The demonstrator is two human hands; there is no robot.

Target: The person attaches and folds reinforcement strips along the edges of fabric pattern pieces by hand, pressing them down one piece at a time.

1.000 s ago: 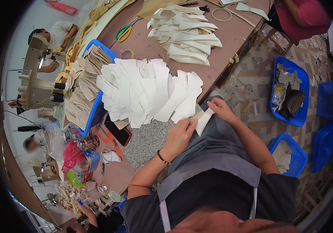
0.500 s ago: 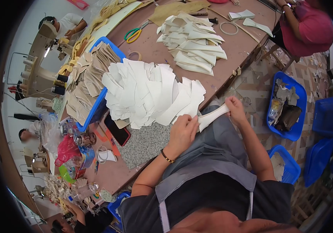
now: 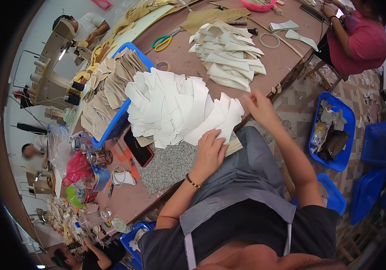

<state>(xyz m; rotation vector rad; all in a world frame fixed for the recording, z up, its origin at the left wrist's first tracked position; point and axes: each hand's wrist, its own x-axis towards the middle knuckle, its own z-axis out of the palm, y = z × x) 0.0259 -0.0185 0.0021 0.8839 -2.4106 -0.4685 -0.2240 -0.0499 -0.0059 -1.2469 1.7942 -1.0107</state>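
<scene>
A large heap of flat white cut pieces lies before me, partly over a speckled grey slab. My left hand rests with fingers spread on the heap's near right edge. By its fingertips a short pale beige edge shows; what it belongs to is unclear. My right hand is raised beside the heap's right end, fingers loosely bent and apart, with no piece visible in them. Beyond it lies a second pile of off-white, waisted strips with flared ends.
A blue basket of beige pieces stands left of the heap. Scissors, a phone and a white ring lie on the table. Blue bins stand on the floor to the right. Other people work around the table.
The waisted white strip held between both hands is out of them now. My right hand has moved up and left, toward the heap's right end; my left hand stays at its near edge.
</scene>
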